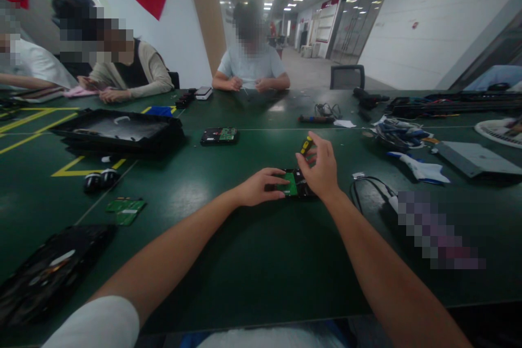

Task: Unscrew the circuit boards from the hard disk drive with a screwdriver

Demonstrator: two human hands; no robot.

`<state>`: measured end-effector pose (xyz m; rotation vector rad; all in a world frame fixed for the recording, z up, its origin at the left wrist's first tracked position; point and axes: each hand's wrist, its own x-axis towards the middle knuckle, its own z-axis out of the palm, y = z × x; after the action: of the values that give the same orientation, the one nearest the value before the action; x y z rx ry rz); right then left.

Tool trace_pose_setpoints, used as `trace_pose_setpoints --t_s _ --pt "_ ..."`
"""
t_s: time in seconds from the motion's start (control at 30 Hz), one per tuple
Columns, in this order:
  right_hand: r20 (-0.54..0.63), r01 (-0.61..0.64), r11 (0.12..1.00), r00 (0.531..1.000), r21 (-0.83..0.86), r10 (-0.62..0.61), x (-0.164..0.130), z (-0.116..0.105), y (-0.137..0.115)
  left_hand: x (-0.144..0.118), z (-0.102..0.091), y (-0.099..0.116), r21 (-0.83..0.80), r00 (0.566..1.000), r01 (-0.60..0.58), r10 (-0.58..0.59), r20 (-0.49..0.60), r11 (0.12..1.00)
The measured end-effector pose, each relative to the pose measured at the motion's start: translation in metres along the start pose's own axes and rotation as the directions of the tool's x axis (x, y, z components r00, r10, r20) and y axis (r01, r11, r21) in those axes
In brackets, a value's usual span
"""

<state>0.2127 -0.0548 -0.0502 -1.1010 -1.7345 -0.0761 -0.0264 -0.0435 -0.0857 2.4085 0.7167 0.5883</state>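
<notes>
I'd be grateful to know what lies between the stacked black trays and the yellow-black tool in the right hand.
The head view shows a black device with a green board between the trays and tool.

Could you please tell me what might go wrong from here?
The yellow-and-black tool in the right hand might slip and scratch the exposed green circuit board. It could also catch the left hand, which rests close by. If pressed unevenly, the black device might shift on the smooth table.

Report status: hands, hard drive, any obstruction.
Left hand touching hard drive; right hand holding yellow-black screwdriver above it. Drive flat, green circuit board up. Right hand partly hides drive.
</notes>
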Motion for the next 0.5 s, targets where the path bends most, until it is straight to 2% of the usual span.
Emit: trace_pose_setpoints --t_s 0.5 --pt "-0.001 -0.028 1.000 1.000 -0.011 0.028 0.0005 -0.0009 -0.0022 -0.0004 0.0020 -0.0020 0.025 0.999 -0.033 0.034 -0.017 0.999"
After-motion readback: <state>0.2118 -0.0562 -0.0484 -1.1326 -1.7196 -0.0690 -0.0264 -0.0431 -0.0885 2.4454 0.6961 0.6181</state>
